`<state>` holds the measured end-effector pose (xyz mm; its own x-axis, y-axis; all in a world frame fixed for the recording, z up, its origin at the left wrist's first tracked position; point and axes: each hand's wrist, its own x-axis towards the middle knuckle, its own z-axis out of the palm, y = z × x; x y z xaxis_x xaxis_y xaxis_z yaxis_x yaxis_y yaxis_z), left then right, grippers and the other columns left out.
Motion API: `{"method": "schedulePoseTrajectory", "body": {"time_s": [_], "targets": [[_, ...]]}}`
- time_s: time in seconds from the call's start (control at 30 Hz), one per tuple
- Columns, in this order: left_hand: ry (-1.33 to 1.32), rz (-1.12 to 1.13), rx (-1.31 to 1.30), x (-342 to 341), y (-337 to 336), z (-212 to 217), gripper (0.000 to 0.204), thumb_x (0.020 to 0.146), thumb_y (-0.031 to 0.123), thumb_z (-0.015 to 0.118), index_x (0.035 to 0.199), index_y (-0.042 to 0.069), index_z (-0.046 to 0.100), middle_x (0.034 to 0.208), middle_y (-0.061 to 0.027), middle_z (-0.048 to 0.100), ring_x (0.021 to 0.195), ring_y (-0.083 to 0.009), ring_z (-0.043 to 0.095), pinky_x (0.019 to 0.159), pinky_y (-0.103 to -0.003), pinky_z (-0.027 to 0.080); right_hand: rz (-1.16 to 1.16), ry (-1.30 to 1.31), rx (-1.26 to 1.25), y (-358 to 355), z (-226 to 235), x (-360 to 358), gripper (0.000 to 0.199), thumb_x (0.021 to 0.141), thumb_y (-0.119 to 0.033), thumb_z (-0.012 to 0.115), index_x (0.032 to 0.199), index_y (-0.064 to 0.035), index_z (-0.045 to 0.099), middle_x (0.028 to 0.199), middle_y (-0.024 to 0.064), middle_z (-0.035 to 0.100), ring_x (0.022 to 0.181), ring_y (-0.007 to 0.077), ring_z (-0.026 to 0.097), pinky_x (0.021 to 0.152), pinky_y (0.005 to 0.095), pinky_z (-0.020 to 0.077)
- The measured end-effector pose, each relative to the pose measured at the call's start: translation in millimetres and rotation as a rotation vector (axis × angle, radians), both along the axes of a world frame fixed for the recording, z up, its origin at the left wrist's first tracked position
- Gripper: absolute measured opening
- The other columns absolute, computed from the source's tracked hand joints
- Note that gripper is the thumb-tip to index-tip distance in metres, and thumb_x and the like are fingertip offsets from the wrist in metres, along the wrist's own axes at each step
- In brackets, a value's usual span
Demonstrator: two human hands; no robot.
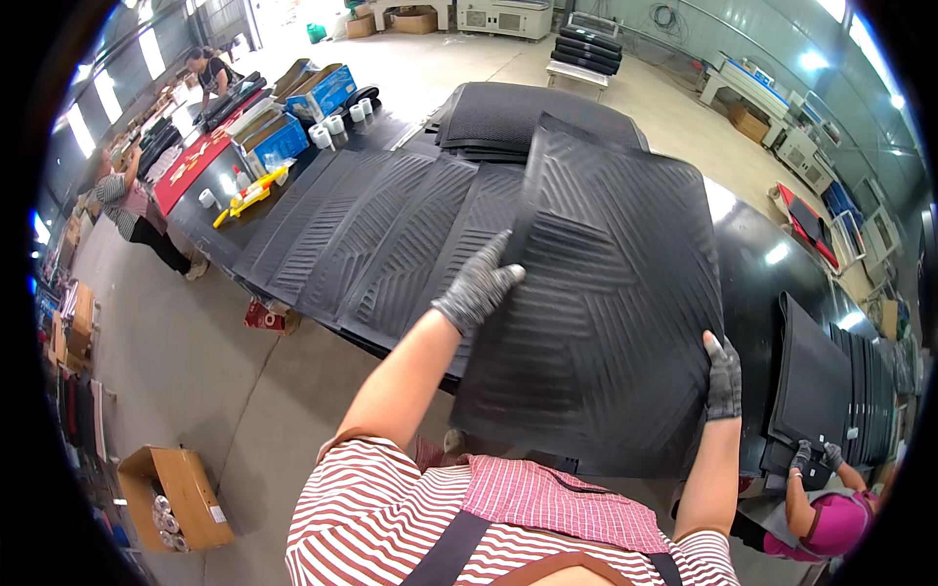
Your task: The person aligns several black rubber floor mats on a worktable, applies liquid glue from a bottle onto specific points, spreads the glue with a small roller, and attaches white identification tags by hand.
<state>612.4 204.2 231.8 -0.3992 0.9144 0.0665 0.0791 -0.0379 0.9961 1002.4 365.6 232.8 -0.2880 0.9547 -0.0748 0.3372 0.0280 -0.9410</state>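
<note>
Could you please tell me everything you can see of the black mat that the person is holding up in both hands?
The black mat is a large, roughly rectangular sheet that looks like rubber, moulded with ribbed, angled groove panels. It is held tilted up over the table edge, above a row of similar mats lying fanned on the table. The gloved left hand presses flat on its left edge; the gloved right hand grips its right edge near the lower corner.

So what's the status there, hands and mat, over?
Left hand and right hand, both gloved, grip the black ribbed rubber floor mat. Mat lifted over the black table. More mats fanned out beneath.
</note>
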Motion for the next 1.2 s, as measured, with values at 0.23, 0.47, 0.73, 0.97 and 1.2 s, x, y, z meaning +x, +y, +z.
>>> {"method": "schedulePoseTrajectory", "body": {"time_s": [0.23,0.47,0.73,0.97,1.2], "targets": [[0.1,-0.082,-0.412,-107.9,54.6,-133.4,0.068,0.085,0.022,0.071,0.141,0.001,0.039,0.129,-0.0168,0.058,0.116,-0.0249,0.055,0.1,-0.035,0.041,0.022,-0.163,-0.283,66.5,-137.8,-63.8,0.059,0.089,-0.049,0.06,0.116,0.0034,0.062,0.11,0.0148,0.066,0.099,0.0235,0.06,0.092,0.0382,0.044],[0.239,0.04,-0.52,-79.7,38.9,-133.1,0.069,0.078,0.024,0.074,0.137,0.001,0.045,0.132,-0.0223,0.054,0.123,-0.0316,0.053,0.104,-0.037,0.042,-0.078,-0.495,0.012,44.2,-190.9,-57.6,0.052,0.087,-0.047,0.062,0.096,0.0046,0.068,0.086,0.0175,0.068,0.081,0.0273,0.063,0.076,0.0442,0.0455],[0.286,0.175,-0.553,-67.1,57.1,-200.0,0.067,0.085,0.023,0.067,0.142,0.002,0.038,0.132,-0.0222,0.054,0.123,-0.034,0.052,0.105,-0.038,0.04,-0.119,-0.35,0.132,79.8,-206.7,-35.1,0.057,0.084,-0.056,0.065,0.084,0.0011,0.061,0.076,0.007,0.059,0.069,0.0198,0.049,0.066,0.0404,0.0435],[0.503,0.22,-0.722,-45.3,51.3,-164.8,0.067,0.082,0.026,0.066,0.14,0.005,0.039,0.129,-0.0232,0.054,0.12,-0.0403,0.053,0.101,-0.045,0.043,-0.079,-0.142,-0.018,62.2,-205.3,-40.8,0.06,0.091,-0.055,0.054,0.093,0.0036,0.064,0.086,0.0082,0.064,0.082,0.0184,0.056,0.077,0.0377,0.0455],[1.173,0.043,-0.445,6.0,12.7,-156.8,0.058,0.086,0.047,0.058,0.136,0.018,0.047,0.142,-0.0077,0.04,0.133,-0.0255,0.034,0.105,-0.051,0.028,-0.471,-0.992,0.115,78.1,-167.9,96.6,0.071,0.086,-0.054,0.061,0.131,-0.0005,0.05,0.129,0.0224,0.056,0.122,0.0366,0.052,0.101,0.0427,0.0427]]}}
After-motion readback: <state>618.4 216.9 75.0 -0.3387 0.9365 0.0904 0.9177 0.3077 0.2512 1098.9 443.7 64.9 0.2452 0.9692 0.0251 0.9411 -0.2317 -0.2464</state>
